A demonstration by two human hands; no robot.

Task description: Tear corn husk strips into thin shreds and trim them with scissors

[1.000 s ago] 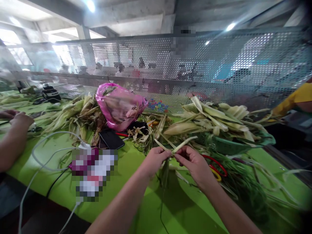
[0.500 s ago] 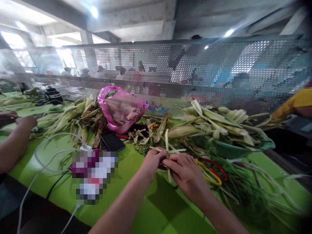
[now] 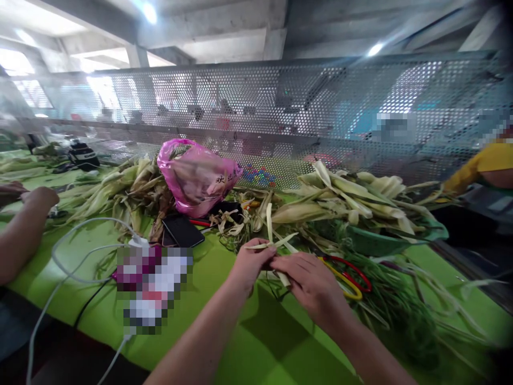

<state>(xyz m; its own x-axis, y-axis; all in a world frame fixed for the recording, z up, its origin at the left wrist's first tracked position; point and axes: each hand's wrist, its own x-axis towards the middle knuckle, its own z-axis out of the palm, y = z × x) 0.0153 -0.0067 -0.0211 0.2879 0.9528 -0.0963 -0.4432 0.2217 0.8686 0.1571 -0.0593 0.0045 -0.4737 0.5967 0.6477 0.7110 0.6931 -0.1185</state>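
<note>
Pale corn husk strips (image 3: pixel 269 224) cross one another between my two hands, above the green table (image 3: pixel 224 326). My left hand (image 3: pixel 250 262) pinches the strips where they cross, thumb on top. From the right, my right hand (image 3: pixel 302 272) grips them too, its fingers curled close to the left thumb. One strip stands up, others stick out to the sides, and a short end shows below the fingers. The exact crossing is partly hidden by my fingertips. Just right of my right hand lie scissors with yellow and red handles (image 3: pixel 348 286).
A green basket (image 3: pixel 380 243) heaped with corn husks (image 3: pixel 352 200) stands at right, beside green strands (image 3: pixel 401 310). Behind are a pink plastic bag (image 3: pixel 196 179), a dark phone (image 3: pixel 184 231) and a perforated metal screen (image 3: pixel 256 107). White cables (image 3: pixel 60 272) cross at left, near another person's hand (image 3: pixel 38 203).
The upright strip leans slightly left, and a right-hand strip now angles upward. My fingers have shifted a little around the crossing, and the lower end is more covered.
</note>
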